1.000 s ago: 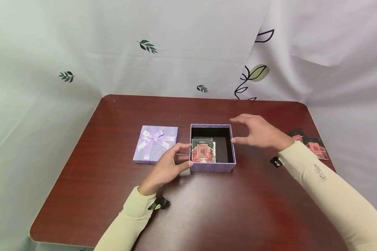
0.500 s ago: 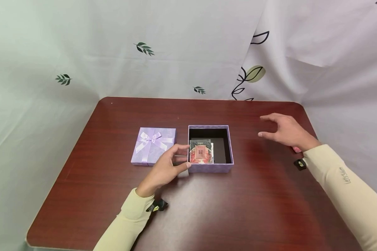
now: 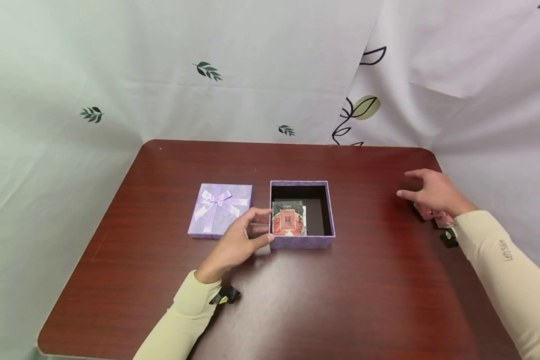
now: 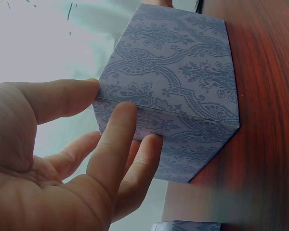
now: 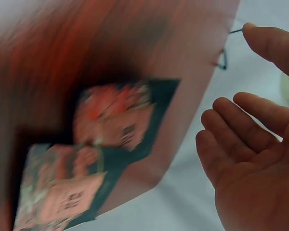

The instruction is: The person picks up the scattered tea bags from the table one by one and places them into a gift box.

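Observation:
A lilac gift box (image 3: 302, 243) stands without its lid, its black interior showing. Inside, against its left wall, lies a red and black printed sachet (image 3: 287, 220) with a pale edge of something beneath it. My left hand (image 3: 236, 241) rests thumb and fingertips against the box's left side and front corner; in the left wrist view the fingertips touch the patterned wall. At the table's right, my right hand (image 3: 436, 192) hovers with spread thumb and fingers, holding nothing. Just below it lie two similar sachets (image 5: 118, 118), partly hidden by the hand in the head view.
The lilac lid (image 3: 220, 210) with a ribbon bow lies left of the box, close to my left hand. All stand on a dark red wooden table (image 3: 324, 300) with rounded corners. White leaf-printed cloth (image 3: 243, 100) hangs behind and beside it.
My right hand has moved right, from beside the box to above the sachets at the table's right edge. My left hand stays at the box.

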Motion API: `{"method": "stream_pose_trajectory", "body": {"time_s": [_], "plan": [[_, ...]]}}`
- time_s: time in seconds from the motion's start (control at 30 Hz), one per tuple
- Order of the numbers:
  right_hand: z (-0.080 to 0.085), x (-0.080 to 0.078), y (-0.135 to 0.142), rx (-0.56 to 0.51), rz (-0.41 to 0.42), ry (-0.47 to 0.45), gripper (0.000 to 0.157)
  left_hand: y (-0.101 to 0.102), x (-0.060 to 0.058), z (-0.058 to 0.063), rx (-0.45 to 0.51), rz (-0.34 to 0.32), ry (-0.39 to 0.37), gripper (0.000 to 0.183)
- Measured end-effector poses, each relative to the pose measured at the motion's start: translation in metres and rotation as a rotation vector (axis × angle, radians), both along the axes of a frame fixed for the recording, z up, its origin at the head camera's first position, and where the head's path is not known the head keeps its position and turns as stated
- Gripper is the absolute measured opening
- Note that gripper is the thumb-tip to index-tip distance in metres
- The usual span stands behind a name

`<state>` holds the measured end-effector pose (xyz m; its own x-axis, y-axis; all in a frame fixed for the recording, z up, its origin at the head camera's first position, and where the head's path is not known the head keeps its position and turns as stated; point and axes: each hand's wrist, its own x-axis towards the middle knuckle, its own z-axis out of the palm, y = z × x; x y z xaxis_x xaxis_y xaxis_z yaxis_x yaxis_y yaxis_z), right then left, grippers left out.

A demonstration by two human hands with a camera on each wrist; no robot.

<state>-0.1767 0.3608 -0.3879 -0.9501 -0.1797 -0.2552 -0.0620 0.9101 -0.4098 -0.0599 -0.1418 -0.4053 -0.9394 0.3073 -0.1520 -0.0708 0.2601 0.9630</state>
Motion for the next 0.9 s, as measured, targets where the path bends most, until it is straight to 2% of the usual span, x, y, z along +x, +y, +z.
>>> {"method": "stream_pose_trajectory", "body": {"time_s": [0.17,0.43,0.9], "plan": [[-0.007,0.001,0.017,0.013,-0.028,-0.037,0.089,0.0,0.0,0.001,-0.001,0.002,-0.006,0.058],[-0.017,0.002,0.033,0.038,-0.052,-0.04,0.095,0.0,0.0,0.0,-0.006,0.004,-0.001,0.058],[-0.028,0.008,0.042,0.07,-0.082,-0.05,0.106,0.001,0.0,0.001,-0.016,0.005,-0.002,0.058]]}}
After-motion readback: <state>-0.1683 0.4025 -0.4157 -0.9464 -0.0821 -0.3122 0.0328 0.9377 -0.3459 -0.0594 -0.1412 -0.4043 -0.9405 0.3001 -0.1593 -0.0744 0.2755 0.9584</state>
